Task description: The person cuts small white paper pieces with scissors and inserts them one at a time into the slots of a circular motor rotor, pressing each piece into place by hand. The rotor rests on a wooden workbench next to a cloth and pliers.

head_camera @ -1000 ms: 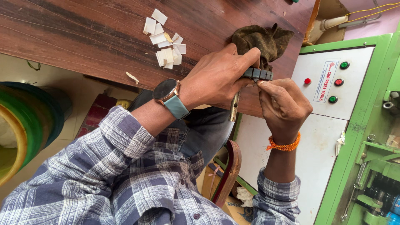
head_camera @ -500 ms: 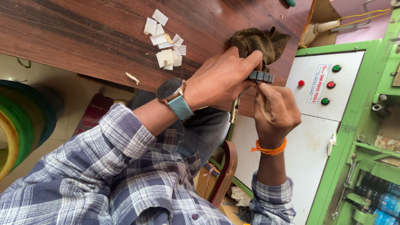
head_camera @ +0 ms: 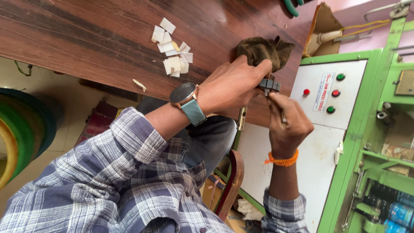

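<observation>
My left hand (head_camera: 233, 86), with a wristwatch on a teal strap (head_camera: 187, 101), pinches a small dark segmented metal part (head_camera: 269, 85) at the edge of the dark wooden table (head_camera: 86, 39). My right hand (head_camera: 286, 121), wearing an orange thread band (head_camera: 281, 160), is closed around a thin tool whose tip meets the underside of that part. A brown crumpled cloth (head_camera: 265, 49) lies on the table just beyond my left fingers.
A pile of several small white paper pieces (head_camera: 172, 47) lies on the table. A green and white control cabinet (head_camera: 327, 129) with red and green buttons stands to the right. Green and yellow coils (head_camera: 17, 133) sit at the left. A brown chair back (head_camera: 230, 181) is below.
The view has shifted slightly. My right hand has lowered a little and turned under the metal part, while my left hand keeps holding it in place.
</observation>
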